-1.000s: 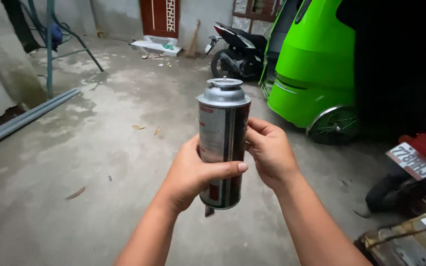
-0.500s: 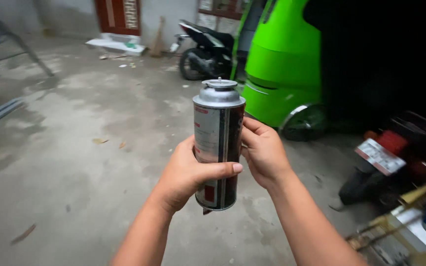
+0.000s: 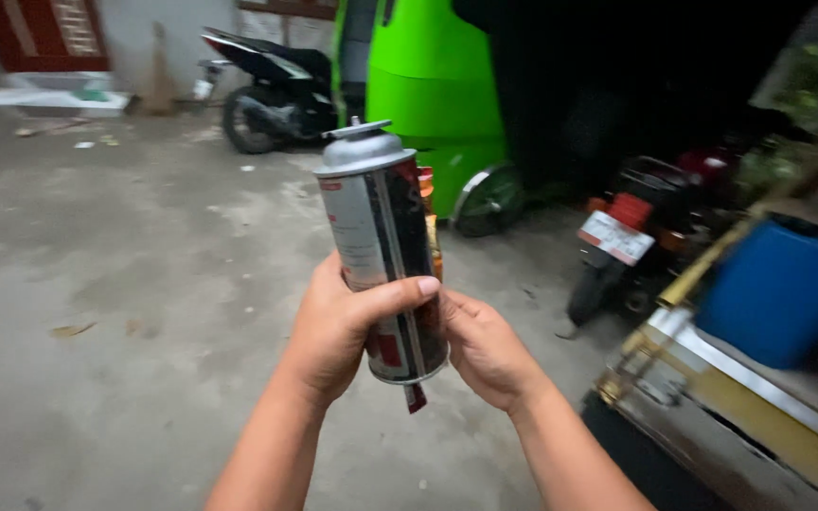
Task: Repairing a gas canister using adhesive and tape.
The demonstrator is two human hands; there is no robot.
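Observation:
A tall metal gas canister (image 3: 376,227) with a silver dome top, a small valve nozzle and a white, black and red label is held up in front of me, tilted slightly left. My left hand (image 3: 338,326) wraps around its lower half, thumb across the front. My right hand (image 3: 485,350) cups the lower right side and base of the can. A small dark red tab sticks out beneath the can's bottom.
A bright green vehicle body with a spoked wheel (image 3: 433,90) stands ahead. A black motorbike (image 3: 262,85) is parked at the back, another motorbike (image 3: 631,237) at right. A blue container (image 3: 773,289) sits on a metal-edged cart (image 3: 712,407) at lower right. Concrete floor (image 3: 97,284) lies to the left.
My view has swung to the right, bringing the blue container and cart into sight. The can has tipped slightly left, and my right hand has slid lower toward its base.

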